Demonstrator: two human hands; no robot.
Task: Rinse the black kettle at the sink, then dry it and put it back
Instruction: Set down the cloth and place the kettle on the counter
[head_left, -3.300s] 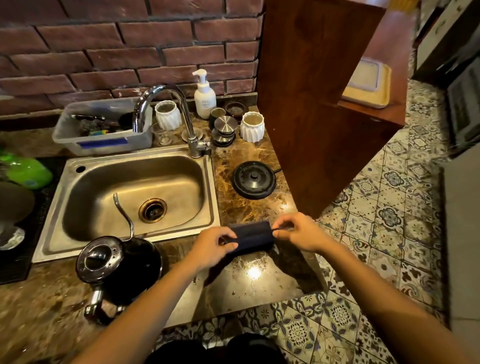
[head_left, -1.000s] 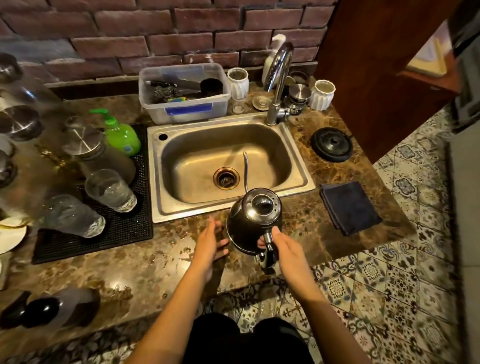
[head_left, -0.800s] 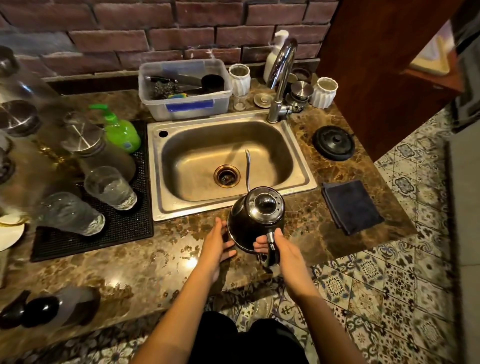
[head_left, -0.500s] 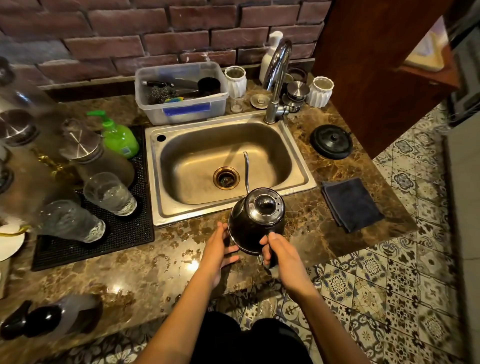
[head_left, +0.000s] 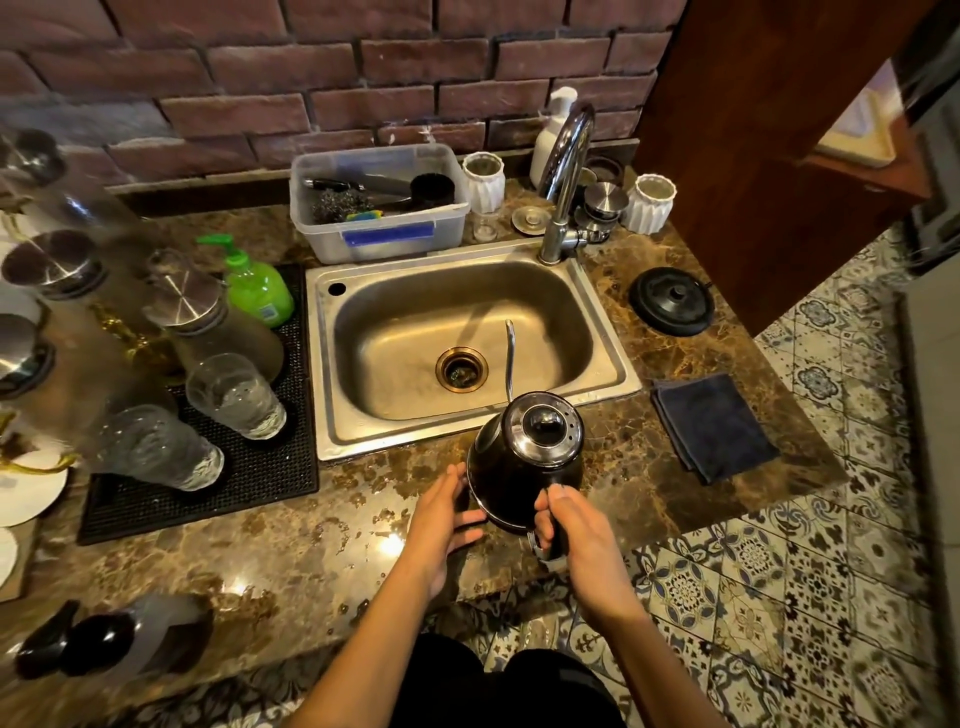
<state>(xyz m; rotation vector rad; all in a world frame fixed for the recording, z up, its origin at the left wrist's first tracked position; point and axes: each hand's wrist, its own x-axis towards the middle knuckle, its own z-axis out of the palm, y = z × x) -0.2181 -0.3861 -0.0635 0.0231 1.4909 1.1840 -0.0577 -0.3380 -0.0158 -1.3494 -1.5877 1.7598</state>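
The black kettle (head_left: 519, 467), with a shiny lid and a thin gooseneck spout pointing over the sink (head_left: 363, 431), is at the counter's front edge. My right hand (head_left: 576, 530) is closed around its handle at the near side. My left hand (head_left: 441, 512) rests flat against the kettle's left side, fingers spread. A folded dark blue cloth (head_left: 714, 423) lies on the counter to the right. The round black kettle base (head_left: 672, 300) sits farther back on the right. The tap (head_left: 563, 176) stands behind the sink, with no water running.
A black mat (head_left: 270, 478) left of the sink carries glasses (head_left: 234, 397) and lidded jars. A green soap bottle (head_left: 254, 286) stands at its back. A plastic tub (head_left: 379, 208) of scrubbers sits behind the sink, white cups beside it. A wooden cabinet (head_left: 753, 156) rises at right.
Earlier both hands were folding the blue cloth while the kettle stood alone on the counter. The cloth now lies on the right, and both hands are on the kettle, which has barely moved.
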